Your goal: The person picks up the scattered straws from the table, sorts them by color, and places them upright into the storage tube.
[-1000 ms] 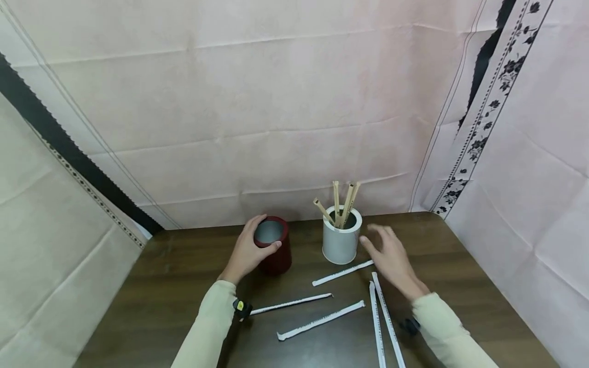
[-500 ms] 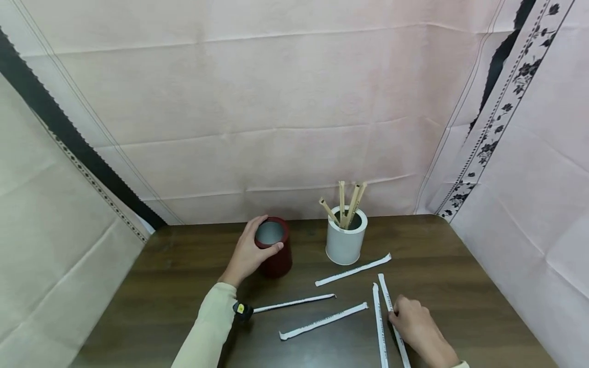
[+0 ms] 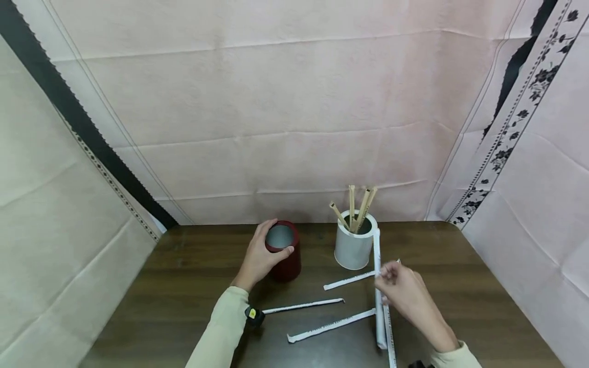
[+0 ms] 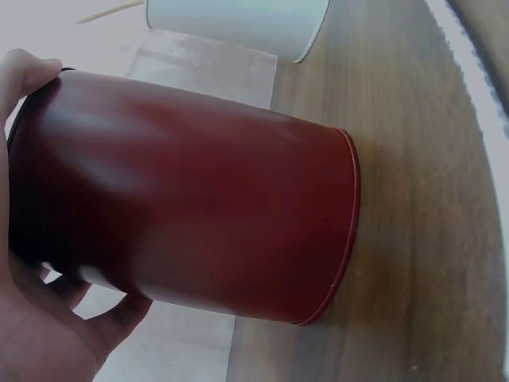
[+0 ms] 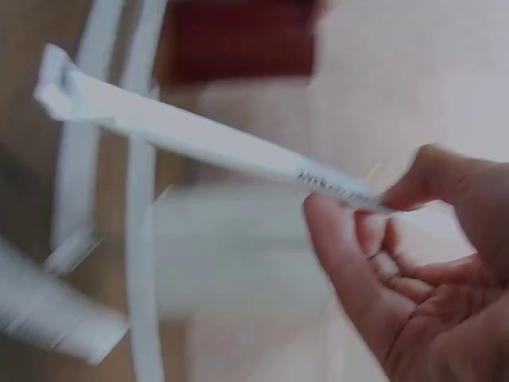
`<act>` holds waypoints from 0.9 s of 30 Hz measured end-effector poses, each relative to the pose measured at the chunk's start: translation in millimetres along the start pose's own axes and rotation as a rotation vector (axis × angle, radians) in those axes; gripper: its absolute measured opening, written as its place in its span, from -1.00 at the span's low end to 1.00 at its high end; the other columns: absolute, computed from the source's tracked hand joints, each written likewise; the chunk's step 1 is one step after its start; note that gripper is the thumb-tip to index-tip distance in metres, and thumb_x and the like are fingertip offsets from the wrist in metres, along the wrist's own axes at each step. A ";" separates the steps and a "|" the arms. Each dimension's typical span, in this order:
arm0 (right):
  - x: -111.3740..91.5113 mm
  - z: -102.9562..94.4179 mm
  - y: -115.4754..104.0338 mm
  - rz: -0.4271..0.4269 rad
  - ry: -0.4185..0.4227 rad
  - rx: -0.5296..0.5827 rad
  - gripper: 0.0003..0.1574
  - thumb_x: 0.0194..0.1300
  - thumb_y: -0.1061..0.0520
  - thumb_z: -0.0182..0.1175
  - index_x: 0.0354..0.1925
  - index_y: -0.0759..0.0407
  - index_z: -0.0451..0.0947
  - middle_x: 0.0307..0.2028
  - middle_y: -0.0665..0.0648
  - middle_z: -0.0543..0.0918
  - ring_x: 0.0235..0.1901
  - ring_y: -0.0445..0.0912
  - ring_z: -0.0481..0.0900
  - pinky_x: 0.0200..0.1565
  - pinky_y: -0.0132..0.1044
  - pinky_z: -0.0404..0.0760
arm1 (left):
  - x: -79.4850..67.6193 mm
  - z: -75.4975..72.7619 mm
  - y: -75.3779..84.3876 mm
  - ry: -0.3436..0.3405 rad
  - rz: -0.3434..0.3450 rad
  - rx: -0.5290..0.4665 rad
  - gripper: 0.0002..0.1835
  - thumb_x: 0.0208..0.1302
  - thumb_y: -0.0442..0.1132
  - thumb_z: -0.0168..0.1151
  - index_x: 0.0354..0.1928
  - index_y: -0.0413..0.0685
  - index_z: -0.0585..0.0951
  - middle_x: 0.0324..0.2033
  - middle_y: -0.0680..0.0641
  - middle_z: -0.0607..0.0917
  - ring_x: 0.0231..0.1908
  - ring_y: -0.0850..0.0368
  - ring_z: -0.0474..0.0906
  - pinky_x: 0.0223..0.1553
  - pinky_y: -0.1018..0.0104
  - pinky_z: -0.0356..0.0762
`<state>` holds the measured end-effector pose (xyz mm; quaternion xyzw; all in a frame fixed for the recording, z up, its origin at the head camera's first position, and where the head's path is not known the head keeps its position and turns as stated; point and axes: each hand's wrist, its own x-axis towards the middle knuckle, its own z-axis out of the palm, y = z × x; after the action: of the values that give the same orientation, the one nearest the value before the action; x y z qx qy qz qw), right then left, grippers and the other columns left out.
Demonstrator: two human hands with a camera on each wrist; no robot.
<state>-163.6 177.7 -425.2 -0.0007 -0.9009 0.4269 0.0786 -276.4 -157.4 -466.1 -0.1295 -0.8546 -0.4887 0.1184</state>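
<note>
My left hand (image 3: 258,259) grips the upper part of a dark red cylindrical cup (image 3: 291,263), which stands on the table with its grey inside showing. In the left wrist view, fingers and thumb wrap the rim end of the same cup (image 4: 191,191). My right hand (image 3: 409,296) pinches a slim white paper-wrapped straw (image 3: 377,250) between thumb and index finger, raised off the table. Dark print marks the wrapper of that straw (image 5: 199,135) in the right wrist view. Behind it stands a white cup (image 3: 350,250) with several tan sticks (image 3: 353,214) leaning in it.
Several more white wrapped straws lie on the brown table (image 3: 207,306): one straw (image 3: 347,281) before the white cup, one (image 3: 306,305) near my left wrist, another (image 3: 331,325) in front, and one (image 3: 389,337) below my right hand. Pale cloth (image 3: 276,112) hangs behind.
My right hand moved down from beside the white cup to the straws at right, then lifted one up towards the cup. My left hand keeps its hold on the red cup.
</note>
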 end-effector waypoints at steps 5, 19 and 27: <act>26.0 5.5 -71.6 -0.353 0.076 0.153 -0.81 0.11 0.37 0.22 -0.29 0.18 0.47 -0.44 0.10 0.63 -0.46 -0.19 0.64 -0.42 -0.31 0.64 | -2.5 11.3 2.5 -0.025 0.044 -0.021 -0.10 0.02 0.27 0.47 0.41 0.50 0.27 0.34 0.25 0.29 0.17 0.09 0.42 0.07 -0.03 0.53; 112.2 106.5 -141.5 -0.552 -0.135 -0.031 -0.74 0.36 0.26 0.18 0.01 0.13 0.45 -0.27 0.04 0.68 -0.32 -0.16 0.67 -0.41 -0.35 0.62 | -7.0 13.6 0.1 -0.034 0.079 -0.075 -0.14 0.06 0.06 0.52 0.40 0.41 0.29 0.30 0.26 0.31 0.19 0.10 0.42 0.14 0.04 0.47; 113.9 117.6 -131.0 -0.507 -0.191 -0.118 -0.70 0.33 0.28 0.28 0.02 0.23 0.51 -0.24 0.12 0.74 -0.28 -0.10 0.69 -0.36 -0.28 0.63 | -7.0 3.5 1.7 -0.008 0.087 -0.064 -0.16 0.06 0.04 0.52 0.39 0.30 0.34 0.31 0.17 0.34 0.17 0.13 0.41 0.13 0.04 0.48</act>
<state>-284.2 11.9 -381.6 0.2606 -0.8989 0.3384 0.0977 -269.5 -154.3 -468.8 -0.1722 -0.8326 -0.5096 0.1321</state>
